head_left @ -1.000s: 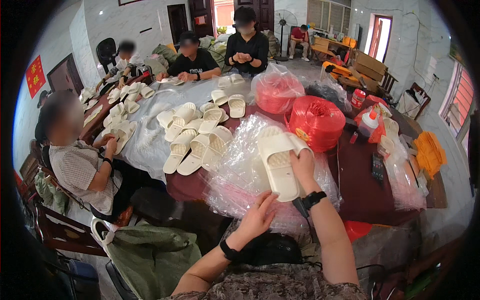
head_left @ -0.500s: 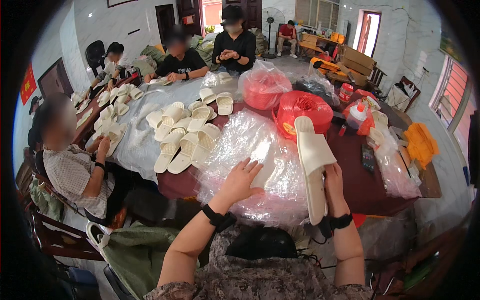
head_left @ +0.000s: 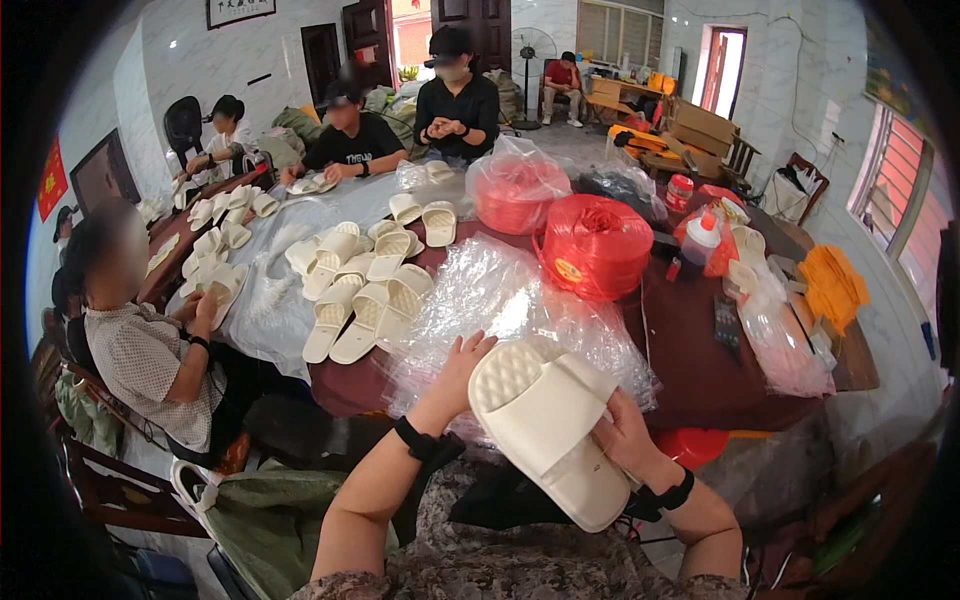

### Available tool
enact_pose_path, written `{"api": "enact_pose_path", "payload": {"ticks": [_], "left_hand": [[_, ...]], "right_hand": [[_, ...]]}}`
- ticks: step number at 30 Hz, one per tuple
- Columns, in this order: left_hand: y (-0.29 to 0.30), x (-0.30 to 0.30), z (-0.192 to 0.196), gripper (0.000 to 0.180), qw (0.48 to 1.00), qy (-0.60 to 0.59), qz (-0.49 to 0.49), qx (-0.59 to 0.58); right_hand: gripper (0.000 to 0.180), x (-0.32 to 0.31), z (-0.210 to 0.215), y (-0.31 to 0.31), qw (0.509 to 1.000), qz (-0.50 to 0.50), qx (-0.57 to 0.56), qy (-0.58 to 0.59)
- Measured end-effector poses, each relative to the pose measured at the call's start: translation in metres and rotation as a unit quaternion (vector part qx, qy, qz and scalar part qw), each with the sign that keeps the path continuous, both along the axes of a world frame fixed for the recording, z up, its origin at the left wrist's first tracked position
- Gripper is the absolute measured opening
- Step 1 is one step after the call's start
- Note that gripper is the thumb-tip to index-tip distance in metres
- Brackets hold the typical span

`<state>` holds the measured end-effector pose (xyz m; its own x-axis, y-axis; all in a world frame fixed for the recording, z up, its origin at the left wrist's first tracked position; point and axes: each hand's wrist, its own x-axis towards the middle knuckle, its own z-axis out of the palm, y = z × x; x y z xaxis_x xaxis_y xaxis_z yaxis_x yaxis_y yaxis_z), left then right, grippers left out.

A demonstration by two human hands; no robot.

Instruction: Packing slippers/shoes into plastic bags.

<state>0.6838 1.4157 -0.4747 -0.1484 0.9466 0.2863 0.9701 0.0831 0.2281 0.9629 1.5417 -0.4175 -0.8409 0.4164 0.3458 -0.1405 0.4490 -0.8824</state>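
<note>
Slippers (head_left: 352, 318) crowd the maroon table (head_left: 690, 365) at left, and along comes the left hand (head_left: 452, 385), visible fingers stretched out by clear plastic bags (head_left: 478, 292), contact with the held slipper (head_left: 555, 410) impossible to tell. That one's tilted, sole lowermost, mid-frame at the near edge, the right hand (head_left: 630, 445) gripping its right side.

We have one cream slide slipper (head_left: 550, 425), broad-strapped and quilt-textured inside, held tilted, nearer us than the red twine roll (head_left: 600, 245).
</note>
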Motion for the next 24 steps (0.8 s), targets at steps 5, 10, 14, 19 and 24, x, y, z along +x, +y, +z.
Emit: {"api": "enact_pose_path", "payload": {"ticks": [5, 10, 14, 19, 24], "left_hand": [[0.004, 0.004, -0.001, 0.051, 0.998, 0.062, 0.003, -0.022], [0.0, 0.011, -0.007, 0.045, 0.992, 0.118, 0.03, -0.044], [0.003, 0.023, 0.022, 0.039, 0.994, 0.103, 0.004, -0.022], [0.019, 0.02, 0.05, 0.025, 0.983, -0.028, 0.007, 0.183], [0.024, 0.008, 0.059, 0.03, 0.968, -0.201, 0.011, 0.15]], "right_hand": [[0.038, 0.004, -0.012, -0.004, 0.997, 0.011, 0.078, -0.024], [0.04, 0.007, -0.016, -0.008, 0.996, 0.003, 0.085, -0.039], [0.046, 0.012, -0.013, -0.006, 0.987, 0.003, 0.147, -0.058], [0.046, 0.021, -0.006, -0.013, 0.985, 0.038, 0.152, -0.07], [0.046, 0.014, -0.006, -0.012, 0.984, 0.039, 0.161, -0.059]]}}
